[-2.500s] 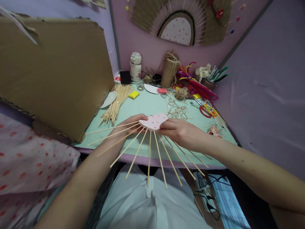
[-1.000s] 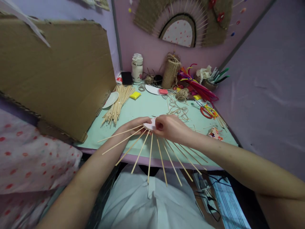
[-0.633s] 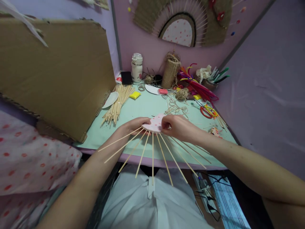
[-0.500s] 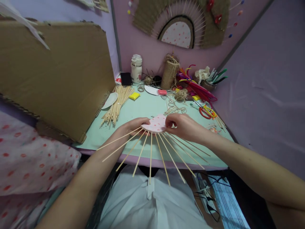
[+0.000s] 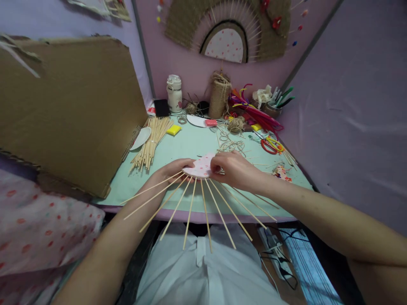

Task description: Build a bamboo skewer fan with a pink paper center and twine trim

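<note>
A half-round piece covered in pink-dotted white fabric [image 5: 201,165] is held above the near part of the table, with several thin wooden sticks [image 5: 190,216] fanning out from its curved edge toward my lap. My left hand [image 5: 178,168] grips its left end, thumb on top and fingers underneath. At the right end, my right hand [image 5: 230,168] has its fingers curled and pinched against the fabric edge. Part of the right end is hidden behind those fingers.
Behind lie a bundle of sticks [image 5: 152,142], a yellow packet [image 5: 174,130], a twine roll [image 5: 220,97] and a white bottle [image 5: 174,94]. Red-handled scissors [image 5: 269,146] rest at right. A cardboard sheet [image 5: 70,106] stands at left. A finished fan [image 5: 227,44] hangs on the wall.
The view has shifted slightly, so the scene sits a little further left. My right hand has turned a little at the fabric edge; both hands keep hold of the fan piece.
</note>
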`<state>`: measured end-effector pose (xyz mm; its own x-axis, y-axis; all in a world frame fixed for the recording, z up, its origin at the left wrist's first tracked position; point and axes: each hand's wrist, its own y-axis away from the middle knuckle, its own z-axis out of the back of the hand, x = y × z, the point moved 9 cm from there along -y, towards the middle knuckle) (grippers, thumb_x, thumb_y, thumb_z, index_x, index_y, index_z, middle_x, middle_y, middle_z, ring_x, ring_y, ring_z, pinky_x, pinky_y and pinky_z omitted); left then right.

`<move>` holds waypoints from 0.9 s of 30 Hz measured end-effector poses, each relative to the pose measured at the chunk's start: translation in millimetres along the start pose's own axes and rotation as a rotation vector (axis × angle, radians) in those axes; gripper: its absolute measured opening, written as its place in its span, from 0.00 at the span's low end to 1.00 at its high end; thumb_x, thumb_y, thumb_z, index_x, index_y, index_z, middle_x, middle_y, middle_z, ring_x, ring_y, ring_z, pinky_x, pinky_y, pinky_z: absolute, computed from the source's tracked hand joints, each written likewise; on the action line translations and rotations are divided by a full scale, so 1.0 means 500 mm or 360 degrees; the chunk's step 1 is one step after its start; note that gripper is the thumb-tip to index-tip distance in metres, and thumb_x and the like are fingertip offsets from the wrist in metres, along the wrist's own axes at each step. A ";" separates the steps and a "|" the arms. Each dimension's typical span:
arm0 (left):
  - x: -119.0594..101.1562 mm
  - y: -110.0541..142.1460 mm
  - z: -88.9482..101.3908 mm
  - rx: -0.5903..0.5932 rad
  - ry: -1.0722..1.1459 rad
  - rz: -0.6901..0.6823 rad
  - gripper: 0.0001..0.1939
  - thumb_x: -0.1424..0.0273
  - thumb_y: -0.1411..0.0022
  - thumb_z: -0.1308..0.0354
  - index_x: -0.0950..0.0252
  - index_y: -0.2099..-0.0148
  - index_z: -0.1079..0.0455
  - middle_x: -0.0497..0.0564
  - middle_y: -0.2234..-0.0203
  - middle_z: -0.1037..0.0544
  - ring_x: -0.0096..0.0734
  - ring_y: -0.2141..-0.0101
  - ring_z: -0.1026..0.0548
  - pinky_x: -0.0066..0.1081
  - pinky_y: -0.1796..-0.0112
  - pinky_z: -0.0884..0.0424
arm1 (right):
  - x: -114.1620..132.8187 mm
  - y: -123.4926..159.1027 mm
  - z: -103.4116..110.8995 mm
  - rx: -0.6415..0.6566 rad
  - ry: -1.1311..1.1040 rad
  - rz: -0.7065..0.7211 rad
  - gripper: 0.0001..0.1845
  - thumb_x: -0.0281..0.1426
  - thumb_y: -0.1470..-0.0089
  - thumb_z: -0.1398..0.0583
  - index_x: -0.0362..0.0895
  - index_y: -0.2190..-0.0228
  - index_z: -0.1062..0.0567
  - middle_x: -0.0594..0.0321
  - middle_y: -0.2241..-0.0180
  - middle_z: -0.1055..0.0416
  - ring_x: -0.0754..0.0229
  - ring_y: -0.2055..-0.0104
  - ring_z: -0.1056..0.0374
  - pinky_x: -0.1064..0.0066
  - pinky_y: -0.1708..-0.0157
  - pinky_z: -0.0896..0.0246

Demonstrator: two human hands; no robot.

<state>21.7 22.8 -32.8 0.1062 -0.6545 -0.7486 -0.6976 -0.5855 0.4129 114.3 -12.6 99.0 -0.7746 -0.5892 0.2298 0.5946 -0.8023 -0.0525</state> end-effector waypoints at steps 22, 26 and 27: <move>0.004 0.000 0.002 0.0165 -0.0021 -0.0013 0.21 0.76 0.50 0.44 0.77 0.52 0.31 0.58 0.71 0.20 0.28 0.78 0.24 0.21 0.82 0.30 | -0.010 0.012 0.009 0.0097 0.0109 0.0035 0.02 0.28 0.47 0.37 0.42 0.70 0.23 0.62 0.68 0.24 0.61 0.66 0.33 0.69 0.65 0.57; 0.003 -0.003 0.002 0.0242 -0.0009 -0.0042 0.26 0.76 0.49 0.45 0.78 0.46 0.34 0.58 0.70 0.20 0.29 0.77 0.24 0.21 0.82 0.30 | -0.004 0.015 0.014 0.0077 0.0122 0.0062 0.03 0.27 0.46 0.38 0.42 0.70 0.23 0.61 0.67 0.24 0.60 0.65 0.32 0.69 0.65 0.57; 0.004 -0.004 0.002 0.0244 -0.0009 -0.0044 0.27 0.76 0.49 0.45 0.78 0.45 0.35 0.58 0.69 0.20 0.30 0.76 0.23 0.22 0.81 0.29 | -0.007 0.016 0.016 0.0089 0.0105 0.0054 0.03 0.26 0.46 0.38 0.42 0.70 0.22 0.61 0.68 0.24 0.61 0.65 0.32 0.69 0.65 0.56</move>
<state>22.4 23.2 -35.5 0.1230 -0.6363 -0.7616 -0.7944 -0.5230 0.3087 123.5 -16.0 105.3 -0.7653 -0.6223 0.1644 0.6304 -0.7763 -0.0041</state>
